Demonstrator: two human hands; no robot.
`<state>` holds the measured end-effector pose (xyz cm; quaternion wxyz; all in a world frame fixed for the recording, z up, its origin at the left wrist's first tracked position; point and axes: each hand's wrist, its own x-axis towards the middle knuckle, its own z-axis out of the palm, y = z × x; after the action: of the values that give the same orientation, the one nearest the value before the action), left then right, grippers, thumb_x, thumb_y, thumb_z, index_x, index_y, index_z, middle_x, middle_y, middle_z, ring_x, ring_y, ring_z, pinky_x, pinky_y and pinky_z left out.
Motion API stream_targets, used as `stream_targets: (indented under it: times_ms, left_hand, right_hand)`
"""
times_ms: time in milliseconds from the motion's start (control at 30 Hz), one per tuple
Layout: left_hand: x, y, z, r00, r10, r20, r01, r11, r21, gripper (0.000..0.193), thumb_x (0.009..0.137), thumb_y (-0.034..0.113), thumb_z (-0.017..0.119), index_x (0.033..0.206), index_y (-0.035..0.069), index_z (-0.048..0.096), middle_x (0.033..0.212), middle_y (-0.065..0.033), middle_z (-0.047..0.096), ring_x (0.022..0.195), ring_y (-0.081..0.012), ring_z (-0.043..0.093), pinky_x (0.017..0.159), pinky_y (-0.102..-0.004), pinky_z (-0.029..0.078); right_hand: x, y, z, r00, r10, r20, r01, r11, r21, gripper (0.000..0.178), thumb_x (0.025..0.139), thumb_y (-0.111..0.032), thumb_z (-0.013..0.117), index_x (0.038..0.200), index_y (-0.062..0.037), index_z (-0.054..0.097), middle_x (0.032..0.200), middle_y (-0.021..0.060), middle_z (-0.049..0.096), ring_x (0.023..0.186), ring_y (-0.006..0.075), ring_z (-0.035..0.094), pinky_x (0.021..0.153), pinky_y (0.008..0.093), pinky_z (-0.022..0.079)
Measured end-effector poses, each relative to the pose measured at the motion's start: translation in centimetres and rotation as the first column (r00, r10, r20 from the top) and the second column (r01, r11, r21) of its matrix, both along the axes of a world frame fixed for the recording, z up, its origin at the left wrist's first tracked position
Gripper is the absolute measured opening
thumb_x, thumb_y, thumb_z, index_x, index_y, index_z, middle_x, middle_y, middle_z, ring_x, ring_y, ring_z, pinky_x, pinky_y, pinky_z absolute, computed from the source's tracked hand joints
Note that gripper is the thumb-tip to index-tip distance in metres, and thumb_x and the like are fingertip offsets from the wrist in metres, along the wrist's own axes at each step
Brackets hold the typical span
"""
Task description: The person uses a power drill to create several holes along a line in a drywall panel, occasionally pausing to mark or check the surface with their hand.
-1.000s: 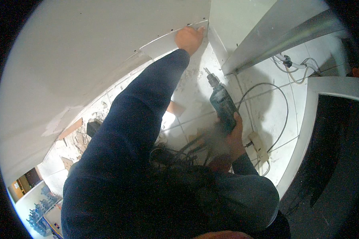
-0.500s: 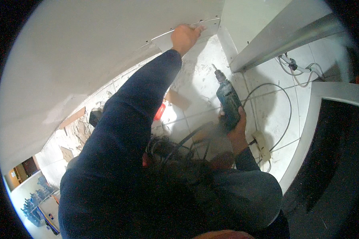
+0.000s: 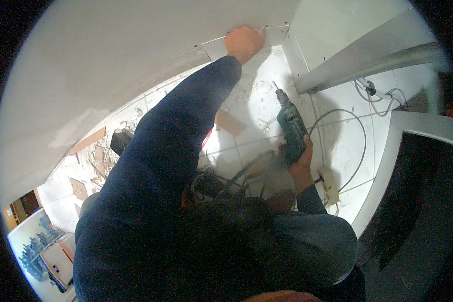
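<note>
The left arm [image 3: 171, 121] is stretching far forward, nearly straight; the left hand [image 3: 244, 43] is bunching, its back facing up, one digit [image 3: 262, 33] pointing rightward. The right arm [image 3: 311, 201] is bending sharply, lying lower and closer in; the right hand [image 3: 302, 165] is clasping firmly.

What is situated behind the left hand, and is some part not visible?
A pale strip at the bottom of the wall; it shows on both sides of the left hand. What lies directly behind the hand is covered and cannot be seen.
</note>
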<state>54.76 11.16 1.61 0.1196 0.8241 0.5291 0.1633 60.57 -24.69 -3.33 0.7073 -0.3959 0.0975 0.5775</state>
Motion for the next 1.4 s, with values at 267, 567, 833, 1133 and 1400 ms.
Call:
stream_targets:
  times_ms: [267, 567, 833, 1133, 1400]
  left_hand:
    - [-9.7, 1.1, 1.6, 0.75, -0.526, -0.401, 0.413, 0.846, -0.338, 0.054, 0.094, 0.047, 0.042, 0.092, 0.0, 0.071, 0.096, -0.0206, 0.069, 0.093, -0.0381, 0.065, 0.082, -0.0454, 0.05]
    - [-47.4, -3.3, 8.3, 0.392, -0.599, -0.698, 0.213, 0.797, -0.565, 0.028, 0.078, 0.027, 0.059, 0.076, 0.002, 0.071, 0.085, -0.0211, 0.068, 0.087, -0.0362, 0.066, 0.08, -0.0452, 0.051]
    - [-58.5, -9.3, 2.9, 0.934, 0.049, -0.353, -0.194, 0.902, -0.387, 0.023, 0.077, 0.024, 0.063, 0.091, 0.008, 0.072, 0.088, -0.0159, 0.069, 0.084, -0.0327, 0.066, 0.079, -0.0409, 0.052]
    - [-53.0, -11.1, 0.0, 0.893, 0.099, -0.439, -0.238, 0.932, -0.275, 0.024, 0.078, 0.021, 0.058, 0.097, 0.011, 0.068, 0.091, -0.018, 0.068, 0.088, -0.037, 0.066, 0.078, -0.0466, 0.053]
    - [-53.0, -12.2, 0.7, 0.794, 0.289, -0.534, -0.493, 0.821, -0.287, 0.025, 0.078, 0.019, 0.055, 0.097, 0.009, 0.069, 0.098, -0.0159, 0.069, 0.095, -0.0346, 0.066, 0.081, -0.0443, 0.052]
  right_hand:
    - [-0.3, -0.6, -1.1, 0.999, 0.046, 0.02, -0.047, 0.997, 0.054, 0.051, 0.091, -0.046, 0.052, 0.12, -0.0043, 0.052, 0.097, 0.0129, 0.062, 0.077, 0.025, 0.064, 0.068, 0.0414, 0.056]
    - [0.2, -1.6, -3.0, 0.987, 0.154, 0.055, -0.152, 0.988, -0.022, 0.054, 0.093, -0.048, 0.044, 0.122, -0.0037, 0.053, 0.103, 0.0127, 0.064, 0.081, 0.0242, 0.062, 0.069, 0.0384, 0.054]
    - [-1.6, -0.2, 0.3, 0.975, 0.092, 0.204, -0.056, 0.982, -0.178, 0.055, 0.091, -0.048, 0.046, 0.121, -0.003, 0.054, 0.106, 0.0114, 0.063, 0.088, 0.0237, 0.062, 0.074, 0.0341, 0.054]
    - [1.7, -1.0, -2.5, 0.924, 0.184, 0.335, -0.165, 0.983, -0.085, 0.042, 0.096, -0.038, 0.043, 0.113, -0.004, 0.06, 0.094, 0.0073, 0.067, 0.078, 0.0214, 0.064, 0.065, 0.0346, 0.055]
    - [-1.5, 0.0, 0.4, 0.936, 0.196, 0.292, -0.186, 0.981, -0.06, 0.049, 0.097, -0.042, 0.038, 0.119, -0.0019, 0.055, 0.099, 0.0113, 0.064, 0.074, 0.0189, 0.061, 0.062, 0.033, 0.053]
